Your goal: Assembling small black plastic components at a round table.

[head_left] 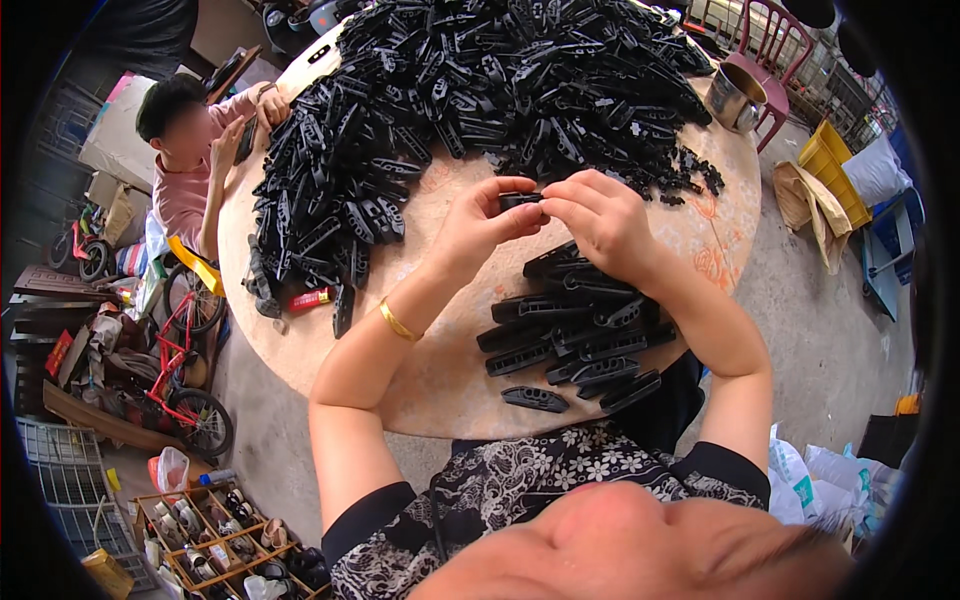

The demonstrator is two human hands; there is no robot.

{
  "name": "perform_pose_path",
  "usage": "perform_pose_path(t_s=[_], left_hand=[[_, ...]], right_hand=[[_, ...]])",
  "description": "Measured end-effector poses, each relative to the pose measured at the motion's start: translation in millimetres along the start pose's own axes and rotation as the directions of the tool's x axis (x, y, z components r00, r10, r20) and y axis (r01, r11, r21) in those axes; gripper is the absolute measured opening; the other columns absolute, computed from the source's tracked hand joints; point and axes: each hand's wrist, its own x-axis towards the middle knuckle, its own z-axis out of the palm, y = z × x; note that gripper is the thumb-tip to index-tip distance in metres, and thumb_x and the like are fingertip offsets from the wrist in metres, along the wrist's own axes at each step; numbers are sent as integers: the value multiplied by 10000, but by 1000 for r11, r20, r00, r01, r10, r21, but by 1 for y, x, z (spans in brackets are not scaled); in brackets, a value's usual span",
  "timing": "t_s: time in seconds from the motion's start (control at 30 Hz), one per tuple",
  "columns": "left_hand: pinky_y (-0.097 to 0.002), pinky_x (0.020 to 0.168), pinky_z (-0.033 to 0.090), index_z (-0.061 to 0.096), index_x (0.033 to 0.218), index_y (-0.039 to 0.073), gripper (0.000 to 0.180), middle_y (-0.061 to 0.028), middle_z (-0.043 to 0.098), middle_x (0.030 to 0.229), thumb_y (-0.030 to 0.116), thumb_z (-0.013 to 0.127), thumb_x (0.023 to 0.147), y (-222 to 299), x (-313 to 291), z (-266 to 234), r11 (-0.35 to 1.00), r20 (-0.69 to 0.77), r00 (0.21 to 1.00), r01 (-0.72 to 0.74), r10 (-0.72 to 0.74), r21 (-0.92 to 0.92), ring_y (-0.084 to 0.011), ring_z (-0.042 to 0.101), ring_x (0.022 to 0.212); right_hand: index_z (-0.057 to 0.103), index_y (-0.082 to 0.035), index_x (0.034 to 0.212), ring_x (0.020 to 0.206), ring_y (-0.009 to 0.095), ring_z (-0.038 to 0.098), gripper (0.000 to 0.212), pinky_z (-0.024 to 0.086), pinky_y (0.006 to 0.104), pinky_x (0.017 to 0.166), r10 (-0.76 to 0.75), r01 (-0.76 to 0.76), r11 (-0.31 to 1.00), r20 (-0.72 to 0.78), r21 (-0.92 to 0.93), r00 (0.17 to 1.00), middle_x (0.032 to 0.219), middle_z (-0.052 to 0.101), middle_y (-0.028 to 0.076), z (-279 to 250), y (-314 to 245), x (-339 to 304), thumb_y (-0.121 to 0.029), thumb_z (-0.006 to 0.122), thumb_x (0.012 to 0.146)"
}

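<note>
Over the middle of the round table, my left hand grips a small black plastic part between thumb and fingers. My right hand pinches at the right end of that part; its fingertips hide whether a second small piece is there. Beneath and beside my right wrist lies a loose stack of long black plastic pieces with oval holes. One such piece rests apart near the table's front edge. Beyond my hands spreads a large heap of similar black pieces.
Tiny black bits lie at the heap's right edge, near a metal pot. A red packet sits at the left. Across the table's left side, a person in pink holds a black piece. A red bicycle stands on the floor.
</note>
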Motion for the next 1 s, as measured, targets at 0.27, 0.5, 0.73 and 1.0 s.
perform_pose_path(t_s=[0.27,0.5,0.73,1.0], left_hand=[[-283,863,529,484,1219,-35,413,-98,622,1025,92,648,861,-3,-3,1,995,-31,1000,-2,-1,-99,-154,637,917],[-246,821,522,536,1157,-29,357,-87,638,1002,59,667,836,4,-6,5,992,-68,993,-86,93,95,-123,632,879],[-194,684,499,591,1079,-30,274,-49,655,929,9,651,814,2,-6,5,867,-32,949,-273,314,417,-63,609,778],[-204,709,499,610,1058,-10,261,-34,658,910,-3,643,798,5,-7,10,862,-58,945,-268,323,431,-54,603,801]], right_hand=[[652,-38,874,856,217,610,199,498,337,739,-107,106,979,3,-173,994,927,643,66,-4,-6,0,-100,589,695],[652,-34,883,855,233,605,188,497,336,751,1,-2,998,-18,-64,1000,929,641,72,-3,-6,0,-95,634,706],[633,39,1012,805,196,642,290,510,289,722,527,-638,605,360,477,769,893,668,118,3,2,3,-103,714,773],[632,28,1032,795,112,630,243,511,246,720,512,-693,359,488,626,707,874,679,55,-1,15,-1,-114,677,840]])
